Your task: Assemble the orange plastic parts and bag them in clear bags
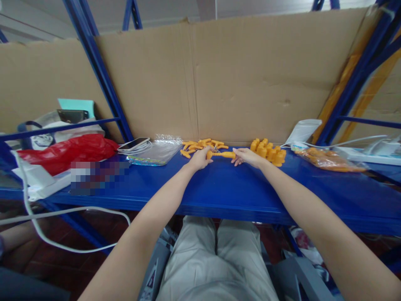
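Observation:
An orange plastic piece with a ridged middle point(222, 154) lies crosswise between my two hands, just above or on the blue tabletop. My left hand point(199, 159) is closed around its left end. The fingers of my right hand point(248, 157) pinch its right end, the lower ones slightly curled. Behind my left hand lies a loose pile of orange branched plastic pieces point(205, 143), some with small chains or metal rings. Close to my right hand, on its far side, several orange stubby cylindrical pieces point(268, 151) stand grouped together.
On the blue table point(225, 192), a phone point(134, 144) with a white cable and clear plastic bags point(156, 154) lie left. A red bag point(72, 152) sits farther left. An orange-filled bag point(332, 159) and power strip point(363, 154) lie right. Cardboard point(250, 75) closes the back.

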A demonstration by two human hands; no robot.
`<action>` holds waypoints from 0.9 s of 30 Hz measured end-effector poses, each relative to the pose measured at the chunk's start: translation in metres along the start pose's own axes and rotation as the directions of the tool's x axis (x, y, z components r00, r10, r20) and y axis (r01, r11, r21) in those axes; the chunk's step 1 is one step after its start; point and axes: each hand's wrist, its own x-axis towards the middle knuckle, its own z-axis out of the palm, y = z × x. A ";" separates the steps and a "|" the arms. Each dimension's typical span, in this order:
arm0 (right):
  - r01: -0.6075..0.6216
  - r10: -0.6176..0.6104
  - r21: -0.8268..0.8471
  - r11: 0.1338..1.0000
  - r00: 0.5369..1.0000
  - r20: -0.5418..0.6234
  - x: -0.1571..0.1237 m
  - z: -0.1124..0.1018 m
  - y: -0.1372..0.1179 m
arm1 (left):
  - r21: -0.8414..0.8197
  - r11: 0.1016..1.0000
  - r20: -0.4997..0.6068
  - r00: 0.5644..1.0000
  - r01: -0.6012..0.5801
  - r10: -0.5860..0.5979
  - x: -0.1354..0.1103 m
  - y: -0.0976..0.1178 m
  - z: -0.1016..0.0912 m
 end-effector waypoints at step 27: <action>0.034 -0.030 -0.045 0.998 0.996 0.088 -0.002 -0.003 0.001 | -0.024 1.000 0.001 1.000 -0.007 0.007 0.001 -0.004 0.002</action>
